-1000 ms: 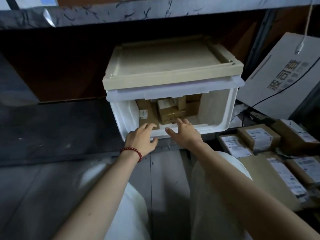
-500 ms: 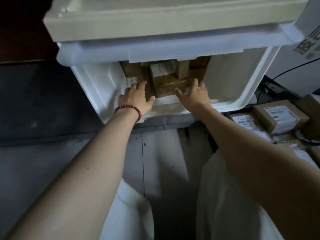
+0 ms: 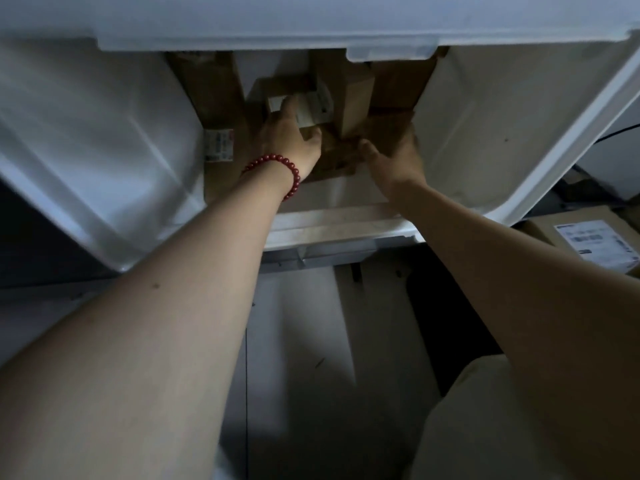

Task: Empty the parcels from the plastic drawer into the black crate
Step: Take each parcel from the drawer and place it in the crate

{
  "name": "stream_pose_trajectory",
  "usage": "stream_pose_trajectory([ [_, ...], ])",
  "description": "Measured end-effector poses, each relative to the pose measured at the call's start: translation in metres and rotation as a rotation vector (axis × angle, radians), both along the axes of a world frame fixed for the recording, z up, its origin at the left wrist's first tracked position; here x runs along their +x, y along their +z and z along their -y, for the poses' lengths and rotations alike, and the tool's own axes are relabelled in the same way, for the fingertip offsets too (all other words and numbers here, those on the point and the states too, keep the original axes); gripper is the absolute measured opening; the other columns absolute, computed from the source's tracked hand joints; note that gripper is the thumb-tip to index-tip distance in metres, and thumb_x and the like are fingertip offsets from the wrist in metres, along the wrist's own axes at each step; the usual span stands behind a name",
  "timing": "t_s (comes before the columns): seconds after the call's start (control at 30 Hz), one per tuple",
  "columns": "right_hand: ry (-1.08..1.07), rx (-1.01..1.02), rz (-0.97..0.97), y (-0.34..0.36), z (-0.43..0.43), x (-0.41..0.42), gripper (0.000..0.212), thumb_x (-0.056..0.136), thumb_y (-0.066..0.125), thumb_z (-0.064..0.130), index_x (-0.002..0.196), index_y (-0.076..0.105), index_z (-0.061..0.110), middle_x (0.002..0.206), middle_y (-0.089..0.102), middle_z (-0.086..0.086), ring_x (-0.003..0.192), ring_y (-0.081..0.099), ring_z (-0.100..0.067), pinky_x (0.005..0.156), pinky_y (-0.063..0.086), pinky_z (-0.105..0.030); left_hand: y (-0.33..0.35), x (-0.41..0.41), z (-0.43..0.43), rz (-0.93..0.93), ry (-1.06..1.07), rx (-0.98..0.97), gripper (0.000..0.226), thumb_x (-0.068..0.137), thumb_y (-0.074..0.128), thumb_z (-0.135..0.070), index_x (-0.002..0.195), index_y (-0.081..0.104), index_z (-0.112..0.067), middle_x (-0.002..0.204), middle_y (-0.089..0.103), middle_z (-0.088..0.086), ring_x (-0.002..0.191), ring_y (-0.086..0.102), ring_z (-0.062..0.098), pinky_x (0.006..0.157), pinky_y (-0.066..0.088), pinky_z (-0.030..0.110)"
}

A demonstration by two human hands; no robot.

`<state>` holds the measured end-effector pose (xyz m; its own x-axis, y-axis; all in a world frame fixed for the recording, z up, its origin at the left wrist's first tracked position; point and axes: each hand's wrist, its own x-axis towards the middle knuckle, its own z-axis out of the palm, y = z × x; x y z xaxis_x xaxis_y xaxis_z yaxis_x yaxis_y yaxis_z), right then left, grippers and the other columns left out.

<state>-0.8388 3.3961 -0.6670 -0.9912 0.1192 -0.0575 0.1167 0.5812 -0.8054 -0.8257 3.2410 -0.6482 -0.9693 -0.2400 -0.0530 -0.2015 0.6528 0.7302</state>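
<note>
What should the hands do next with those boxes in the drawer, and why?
Probably squeeze the middle parcel between both hands and lift it out. The left hand and right hand sit either side of it, deep in the plastic drawer.

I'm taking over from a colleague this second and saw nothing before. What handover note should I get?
Left hand: on the small labelled parcel inside the plastic drawer; grip unclear in the dim light.
Right hand: against a brown parcel beside it; grip unclear too.
Other parcels sit deeper in the drawer; the black crate is not in view.
Done: no parcel lifted out yet. Left: move all into the crate.
</note>
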Motion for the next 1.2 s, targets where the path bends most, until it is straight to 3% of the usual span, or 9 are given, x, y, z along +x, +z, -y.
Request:
stream_pose_trajectory([
  [0.13,0.041,-0.021,-0.068,-0.001,-0.006,-0.014,0.069,0.093,0.057,0.017,0.152,0.021,0.02,0.149,0.035,-0.009,0.131,0.042,-0.028,0.099,0.036,-0.025,-0.011,-0.014,-0.004,-0.093,-0.025,-0.062,0.062,0.096,0.051,-0.031,0.15,0.021,-0.035,0.142,0.046,0.004,0.118,0.052,0.025,0.079,0.042,0.025],
  [0.47,0.248,-0.282,0.076,0.016,0.003,-0.022,0.079,0.082,0.035,-0.026,0.151,0.021,0.01,0.145,0.043,-0.019,0.134,0.042,-0.03,0.109,0.04,-0.042,-0.003,-0.031,-0.019,-0.051,-0.063,0.24,0.07,0.095,0.056,-0.026,0.152,0.016,-0.03,0.15,0.038,0.001,0.134,0.041,0.02,0.1,0.033,0.022],
  [0.57,0.273,-0.344,0.121,0.021,0.01,-0.015,0.067,0.081,0.033,-0.028,0.141,0.038,0.001,0.127,0.054,-0.016,0.103,0.061,-0.013,0.075,0.053,-0.017,0.002,-0.026,-0.018,-0.004,-0.022,0.341,0.07,0.093,0.058,-0.032,0.152,0.02,-0.027,0.144,0.047,-0.001,0.129,0.047,0.018,0.103,0.038,0.025],
  [0.63,0.272,-0.355,0.125,0.026,0.014,-0.008,0.057,0.085,0.033,-0.025,0.135,0.043,-0.002,0.107,0.057,-0.009,0.073,0.059,0.007,0.055,0.043,-0.005,0.005,-0.02,-0.017,-0.045,0.079,0.343,0.069,0.088,0.061,-0.046,0.147,0.031,-0.027,0.138,0.052,-0.002,0.124,0.051,0.019,0.092,0.038,0.019],
  [0.77,0.392,-0.298,0.178,0.029,0.019,0.014,0.052,0.085,0.029,-0.024,0.127,0.051,-0.002,0.117,0.056,-0.01,0.111,0.055,-0.013,0.086,0.044,-0.015,0.009,0.003,-0.006,-0.112,0.213,0.293,0.069,0.078,0.069,-0.051,0.135,0.047,-0.02,0.13,0.06,0.002,0.12,0.054,0.021,0.099,0.042,0.026],
  [0.9,0.398,-0.32,0.232,0.038,0.023,0.036,0.025,0.097,0.045,0.001,0.117,0.054,0.013,0.106,0.06,-0.001,0.086,0.057,0.003,0.059,0.041,0.001,0.015,0.033,0.004,-0.14,0.227,0.265,0.046,0.081,0.067,-0.037,0.122,0.056,-0.02,0.115,0.066,0.0,0.108,0.061,0.021,0.094,0.048,0.032],
  [0.97,0.323,-0.311,0.23,0.044,0.023,0.044,0.014,0.097,0.054,0.02,0.11,0.051,0.018,0.11,0.061,-0.002,0.09,0.06,-0.004,0.069,0.047,-0.006,0.024,0.046,0.002,-0.151,0.189,0.275,0.043,0.081,0.066,-0.036,0.12,0.057,-0.02,0.11,0.067,-0.002,0.103,0.062,0.02,0.087,0.049,0.029],
  [1.07,0.175,-0.211,0.16,0.048,0.017,0.055,0.035,0.092,0.06,0.035,0.115,0.052,0.009,0.12,0.063,-0.009,0.111,0.06,-0.024,0.097,0.048,-0.037,0.041,0.067,-0.005,-0.138,0.137,0.31,0.046,0.082,0.065,-0.041,0.122,0.054,-0.022,0.109,0.065,-0.003,0.1,0.063,0.022,0.084,0.053,0.035],
  [1.2,-0.019,-0.21,0.024,0.059,0.004,0.079,0.043,0.086,0.069,0.023,0.118,0.047,0.004,0.123,0.058,-0.013,0.114,0.055,-0.026,0.093,0.041,-0.029,0.059,0.104,-0.012,-0.117,0.138,0.326,0.048,0.078,0.065,-0.048,0.12,0.053,-0.028,0.108,0.064,-0.006,0.1,0.063,0.022,0.084,0.055,0.046],
])
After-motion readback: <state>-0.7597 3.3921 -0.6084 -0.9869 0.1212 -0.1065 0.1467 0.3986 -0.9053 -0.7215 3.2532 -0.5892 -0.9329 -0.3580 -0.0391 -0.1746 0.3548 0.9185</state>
